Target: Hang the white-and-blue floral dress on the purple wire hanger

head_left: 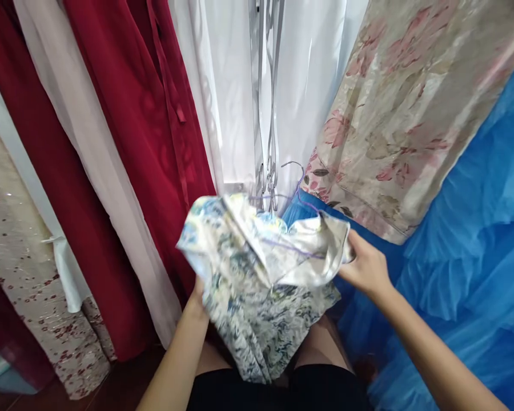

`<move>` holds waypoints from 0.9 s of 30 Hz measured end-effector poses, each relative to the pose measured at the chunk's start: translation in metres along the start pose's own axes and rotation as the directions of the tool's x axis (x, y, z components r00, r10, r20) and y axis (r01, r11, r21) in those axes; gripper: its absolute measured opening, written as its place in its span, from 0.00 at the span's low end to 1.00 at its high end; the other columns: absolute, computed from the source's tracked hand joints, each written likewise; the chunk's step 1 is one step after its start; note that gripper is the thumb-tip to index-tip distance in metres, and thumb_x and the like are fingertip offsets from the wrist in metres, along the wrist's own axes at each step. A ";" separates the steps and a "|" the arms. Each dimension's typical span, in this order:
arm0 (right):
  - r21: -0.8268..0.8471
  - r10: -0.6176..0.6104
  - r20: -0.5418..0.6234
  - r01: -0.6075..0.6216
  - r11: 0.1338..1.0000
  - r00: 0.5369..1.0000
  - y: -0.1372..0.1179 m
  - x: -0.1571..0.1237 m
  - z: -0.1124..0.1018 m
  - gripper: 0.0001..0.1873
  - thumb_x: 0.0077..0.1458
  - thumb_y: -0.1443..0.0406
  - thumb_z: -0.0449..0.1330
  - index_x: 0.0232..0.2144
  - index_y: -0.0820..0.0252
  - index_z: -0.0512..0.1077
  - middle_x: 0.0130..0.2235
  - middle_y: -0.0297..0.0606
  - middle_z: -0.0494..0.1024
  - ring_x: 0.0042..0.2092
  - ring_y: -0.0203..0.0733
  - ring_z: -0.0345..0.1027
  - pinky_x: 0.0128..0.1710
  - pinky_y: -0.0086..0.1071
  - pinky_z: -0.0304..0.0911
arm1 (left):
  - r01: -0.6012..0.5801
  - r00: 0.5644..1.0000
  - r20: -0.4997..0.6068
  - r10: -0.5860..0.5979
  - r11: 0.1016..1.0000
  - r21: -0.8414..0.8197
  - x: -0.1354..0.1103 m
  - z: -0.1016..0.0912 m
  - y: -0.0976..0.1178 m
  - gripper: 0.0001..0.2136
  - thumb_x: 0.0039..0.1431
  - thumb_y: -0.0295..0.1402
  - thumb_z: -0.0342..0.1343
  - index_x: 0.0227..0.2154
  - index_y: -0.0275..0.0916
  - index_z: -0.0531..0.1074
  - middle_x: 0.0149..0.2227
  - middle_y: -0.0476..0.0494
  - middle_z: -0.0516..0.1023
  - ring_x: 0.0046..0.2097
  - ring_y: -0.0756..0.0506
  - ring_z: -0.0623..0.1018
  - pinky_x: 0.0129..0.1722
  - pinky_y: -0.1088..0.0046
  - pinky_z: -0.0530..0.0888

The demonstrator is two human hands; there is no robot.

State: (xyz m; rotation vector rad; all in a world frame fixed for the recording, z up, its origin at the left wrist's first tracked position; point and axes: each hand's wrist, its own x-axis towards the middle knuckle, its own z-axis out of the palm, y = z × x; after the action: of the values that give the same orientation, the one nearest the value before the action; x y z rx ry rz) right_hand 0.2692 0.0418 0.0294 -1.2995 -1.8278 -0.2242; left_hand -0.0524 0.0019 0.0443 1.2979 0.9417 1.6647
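Note:
I hold a blue-and-cream floral garment (257,285) in front of me, with a thin purple wire hanger (297,177) threaded through its top. My right hand (366,265) is closed on the garment's right shoulder edge. My left hand (197,297) is mostly hidden under the garment's left side, so its fingers do not show. The hanger's hook sticks up just above the fabric, in front of white cloth.
Hanging clothes surround me: dark red dresses (124,125), a pale pink one (85,142), a speckled cream one (21,268), white fabric (235,85) with silver hangers (272,114), a pink-floral garment (411,108), blue tulle (466,257). Dark wooden floor (124,382) lies below.

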 end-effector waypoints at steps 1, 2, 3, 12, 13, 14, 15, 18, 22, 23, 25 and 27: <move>-0.042 0.024 -0.009 -0.025 0.999 1.000 0.003 0.012 -0.006 0.36 0.47 0.55 0.65 0.58 0.56 0.69 0.48 0.46 0.82 0.46 0.63 0.79 0.38 0.44 0.73 | 0.017 0.999 -0.037 -0.019 0.997 -0.073 -0.004 -0.009 -0.008 0.29 0.68 0.49 0.40 0.40 0.30 0.80 0.40 0.34 0.84 0.54 0.40 0.79 0.53 0.63 0.76; -0.076 0.035 -0.012 -0.035 0.996 0.999 0.003 0.025 -0.010 0.36 0.46 0.54 0.66 0.58 0.56 0.70 0.47 0.45 0.83 0.45 0.63 0.79 0.37 0.44 0.72 | 0.049 0.995 -0.072 -0.063 0.983 -0.178 -0.009 -0.017 -0.017 0.28 0.67 0.50 0.43 0.43 0.31 0.80 0.43 0.34 0.84 0.58 0.39 0.77 0.58 0.60 0.73; -0.095 0.026 -0.009 -0.027 0.995 1.000 0.001 0.038 -0.014 0.36 0.46 0.53 0.66 0.58 0.55 0.70 0.46 0.44 0.83 0.45 0.63 0.79 0.38 0.43 0.72 | 0.091 0.987 -0.102 -0.125 0.953 -0.290 -0.014 -0.022 -0.027 0.25 0.65 0.51 0.49 0.47 0.33 0.79 0.48 0.35 0.83 0.61 0.38 0.74 0.62 0.57 0.69; 0.037 -0.260 0.013 0.259 0.965 0.966 0.001 0.060 -0.030 0.38 0.45 0.59 0.67 0.60 0.54 0.70 0.53 0.41 0.80 0.50 0.57 0.77 0.44 0.39 0.71 | 0.164 0.910 -0.308 -0.276 0.925 -0.344 -0.054 0.005 -0.096 0.24 0.54 0.33 0.68 0.54 0.43 0.74 0.59 0.42 0.76 0.67 0.38 0.66 0.70 0.58 0.59; 0.031 -0.243 0.016 0.243 0.970 0.970 0.004 0.059 -0.031 0.38 0.45 0.59 0.67 0.60 0.53 0.70 0.54 0.41 0.80 0.50 0.58 0.76 0.44 0.40 0.71 | 0.148 0.911 -0.318 -0.262 0.928 -0.341 -0.054 0.010 -0.096 0.23 0.54 0.33 0.68 0.54 0.43 0.75 0.59 0.42 0.76 0.67 0.38 0.66 0.69 0.58 0.59; 0.018 -0.223 0.017 0.223 0.975 0.975 0.005 0.059 -0.033 0.37 0.45 0.58 0.68 0.60 0.52 0.70 0.54 0.41 0.80 0.51 0.59 0.76 0.44 0.41 0.70 | 0.131 0.912 -0.327 -0.247 0.932 -0.338 -0.053 0.015 -0.095 0.23 0.54 0.33 0.68 0.54 0.43 0.75 0.59 0.43 0.76 0.67 0.38 0.66 0.69 0.59 0.60; 0.002 -0.202 0.014 0.202 0.979 0.979 0.005 0.061 -0.035 0.37 0.45 0.58 0.68 0.60 0.52 0.70 0.54 0.41 0.80 0.51 0.60 0.76 0.43 0.42 0.70 | 0.116 0.914 -0.332 -0.233 0.934 -0.337 -0.050 0.019 -0.092 0.23 0.53 0.32 0.68 0.54 0.44 0.75 0.59 0.43 0.76 0.67 0.38 0.66 0.69 0.59 0.60; -0.033 -0.167 -0.008 0.167 0.985 0.986 0.000 0.075 -0.040 0.36 0.46 0.58 0.68 0.59 0.55 0.71 0.53 0.44 0.80 0.51 0.63 0.76 0.43 0.42 0.69 | 0.087 0.926 -0.319 -0.203 0.935 -0.343 -0.038 0.025 -0.081 0.23 0.53 0.32 0.68 0.54 0.43 0.75 0.57 0.43 0.78 0.66 0.39 0.68 0.69 0.61 0.61; -0.005 -0.218 -0.004 0.218 0.976 0.976 -0.007 0.087 -0.045 0.36 0.46 0.61 0.67 0.59 0.59 0.72 0.54 0.46 0.79 0.53 0.62 0.75 0.45 0.40 0.67 | 0.050 0.932 -0.325 -0.160 0.946 -0.320 -0.031 0.020 -0.073 0.24 0.53 0.32 0.68 0.55 0.45 0.74 0.57 0.45 0.78 0.67 0.40 0.67 0.69 0.63 0.61; 0.006 -0.227 0.011 0.227 0.974 0.974 -0.008 0.087 -0.045 0.36 0.44 0.61 0.68 0.58 0.58 0.72 0.54 0.45 0.80 0.51 0.61 0.75 0.44 0.40 0.67 | 0.049 0.927 -0.339 -0.160 0.948 -0.315 -0.033 0.018 -0.074 0.24 0.53 0.31 0.68 0.55 0.45 0.74 0.58 0.45 0.77 0.67 0.40 0.67 0.69 0.62 0.61; 0.024 -0.229 0.050 0.228 0.973 0.972 -0.009 0.084 -0.044 0.36 0.42 0.61 0.68 0.57 0.56 0.72 0.50 0.42 0.82 0.47 0.58 0.77 0.41 0.38 0.68 | 0.073 0.913 -0.361 -0.192 0.946 -0.317 -0.040 0.014 -0.080 0.23 0.53 0.31 0.67 0.54 0.45 0.74 0.57 0.45 0.78 0.66 0.40 0.68 0.69 0.61 0.61; 0.031 -0.225 0.073 0.223 0.974 0.972 -0.010 0.079 -0.041 0.36 0.41 0.60 0.68 0.56 0.55 0.73 0.46 0.39 0.83 0.43 0.55 0.78 0.38 0.37 0.68 | 0.098 0.906 -0.362 -0.220 0.940 -0.326 -0.046 0.012 -0.087 0.23 0.54 0.30 0.67 0.54 0.44 0.74 0.57 0.44 0.78 0.66 0.40 0.68 0.69 0.61 0.60</move>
State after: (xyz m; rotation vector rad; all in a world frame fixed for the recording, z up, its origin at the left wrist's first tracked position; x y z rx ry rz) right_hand 0.2759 0.0675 0.1147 -1.0985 -2.0378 -0.2783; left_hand -0.0210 -0.0049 -0.0500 0.6717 0.9481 1.8873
